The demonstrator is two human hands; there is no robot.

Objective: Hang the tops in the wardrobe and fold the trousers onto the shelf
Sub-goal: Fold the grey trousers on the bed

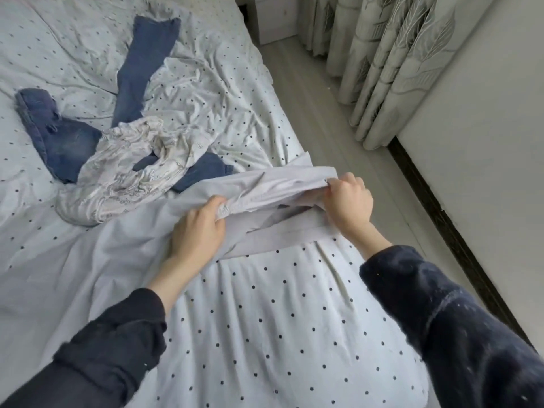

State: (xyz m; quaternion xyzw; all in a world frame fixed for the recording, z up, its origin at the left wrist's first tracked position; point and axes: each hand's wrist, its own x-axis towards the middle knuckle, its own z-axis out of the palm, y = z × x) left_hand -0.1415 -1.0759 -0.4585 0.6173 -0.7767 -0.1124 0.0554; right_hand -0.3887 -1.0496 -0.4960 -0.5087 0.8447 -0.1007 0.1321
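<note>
A pale grey garment lies across the near part of the bed. My left hand grips its bunched waistband or hem, and my right hand pinches the same edge further right, holding it lifted and stretched between them. Behind it lies a crumpled white printed top. Blue jeans sprawl under and beyond that top, one leg reaching towards the far side of the bed.
The bed has a white sheet with dark dots. A strip of pale floor runs along its right side. Patterned curtains hang beyond it, next to a white wall with a dark skirting. A white cabinet stands at the far end.
</note>
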